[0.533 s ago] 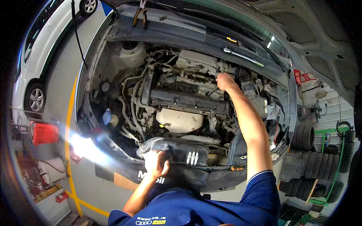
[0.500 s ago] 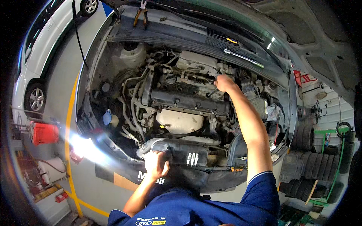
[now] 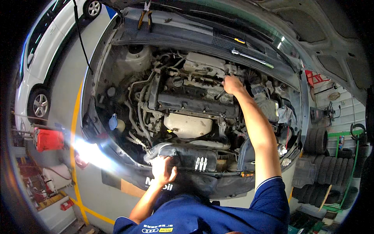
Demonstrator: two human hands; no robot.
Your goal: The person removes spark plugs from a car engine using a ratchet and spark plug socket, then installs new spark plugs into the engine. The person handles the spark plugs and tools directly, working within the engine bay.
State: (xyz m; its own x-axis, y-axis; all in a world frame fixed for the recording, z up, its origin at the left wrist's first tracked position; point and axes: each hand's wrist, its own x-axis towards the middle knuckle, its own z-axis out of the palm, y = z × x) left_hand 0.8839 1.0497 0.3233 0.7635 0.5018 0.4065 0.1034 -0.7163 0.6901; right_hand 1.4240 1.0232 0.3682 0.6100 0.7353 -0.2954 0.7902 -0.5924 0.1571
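My right hand (image 3: 233,85) is closed around a dark rod-shaped tool (image 3: 221,94) at the right end of the engine, above the black valve cover (image 3: 194,105). The fist hides most of the tool and its exact kind. My left hand (image 3: 164,170) leans on the black plastic air duct (image 3: 183,151) at the front of the bay, its fingers curled over the edge. Several white spark plugs (image 3: 201,164) lie side by side on the duct, right of that hand. A tan heat shield (image 3: 189,124) sits between the valve cover and the duct.
On the cowl lie orange-and-black pliers (image 3: 145,18), a chrome ratchet (image 3: 252,59) and a small yellow-handled tool (image 3: 239,40). The raised hood (image 3: 331,43) hangs over the far right. Stacked tires (image 3: 327,171) stand to the right, a white car (image 3: 50,50) to the left.
The view has shifted slightly, so the car sits a little further right. Both hands keep their places, the right one still gripping the tool.
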